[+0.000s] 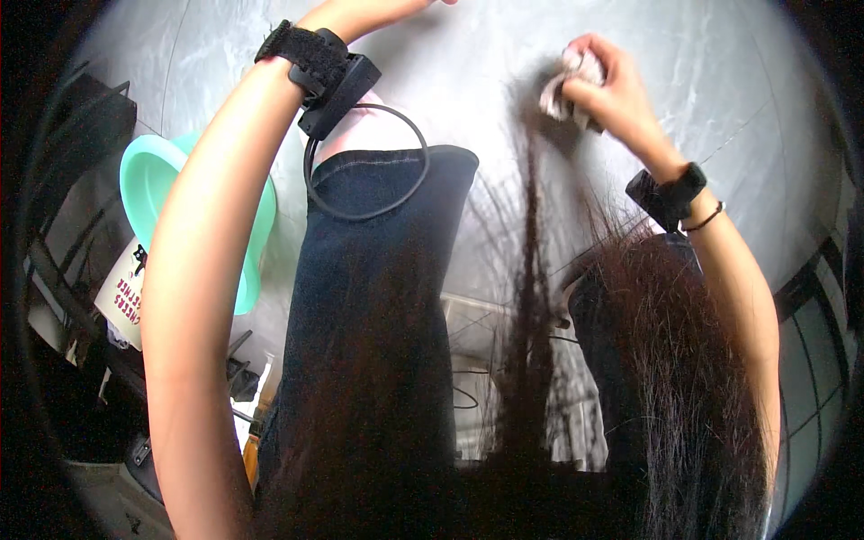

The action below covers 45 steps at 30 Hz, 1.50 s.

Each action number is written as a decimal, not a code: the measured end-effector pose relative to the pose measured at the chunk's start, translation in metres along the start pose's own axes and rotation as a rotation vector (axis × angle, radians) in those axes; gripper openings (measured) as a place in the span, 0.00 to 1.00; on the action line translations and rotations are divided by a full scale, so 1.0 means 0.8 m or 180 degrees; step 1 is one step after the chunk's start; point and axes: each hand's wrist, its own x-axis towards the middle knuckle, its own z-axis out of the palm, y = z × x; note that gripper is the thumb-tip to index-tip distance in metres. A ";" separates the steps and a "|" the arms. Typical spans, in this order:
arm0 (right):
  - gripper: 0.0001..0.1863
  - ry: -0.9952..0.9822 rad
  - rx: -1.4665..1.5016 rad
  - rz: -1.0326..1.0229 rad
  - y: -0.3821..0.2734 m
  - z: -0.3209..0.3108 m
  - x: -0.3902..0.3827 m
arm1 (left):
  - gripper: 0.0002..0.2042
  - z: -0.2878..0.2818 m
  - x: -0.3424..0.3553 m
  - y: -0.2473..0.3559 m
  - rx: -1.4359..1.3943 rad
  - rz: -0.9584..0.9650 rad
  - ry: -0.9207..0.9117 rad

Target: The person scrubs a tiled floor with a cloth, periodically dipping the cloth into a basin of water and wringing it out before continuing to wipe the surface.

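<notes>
Pinched between the thumb and fingers of my right hand point(612, 85) is a crumpled whitish cloth or tissue point(576, 81), held at or just above the pale grey floor point(486, 72); I cannot tell whether it touches. A dark blurred patch, hair or shadow, lies beside it. My left hand point(382, 13) reaches over the floor at the top edge. Most of its fingers are cut off by the frame, so its grip does not show. Both wrists wear black straps with small devices; a thin black cable point(427, 180) loops from the left one.
Mint-green plastic basin point(148, 171) stands left, beside a cream container point(121, 292) with a cat picture. A dark metal rack point(54, 270) lines the far left. Long dark hair point(684, 360) hangs across the view, over my knees in dark blue jeans point(369, 243).
</notes>
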 end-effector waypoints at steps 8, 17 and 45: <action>0.20 -0.0598 0.2965 0.0353 -0.020 0.023 0.028 | 0.21 0.006 -0.018 0.035 0.0401 0.0092 -0.0481; 0.14 -0.0403 0.4783 0.0771 -0.128 0.045 0.026 | 0.30 -0.015 -0.089 0.083 -0.1069 -0.0424 -0.0007; 0.14 -0.1403 0.1027 -0.0936 -0.229 0.084 0.027 | 0.17 -0.209 -0.482 -0.049 -0.2795 -0.1077 0.3663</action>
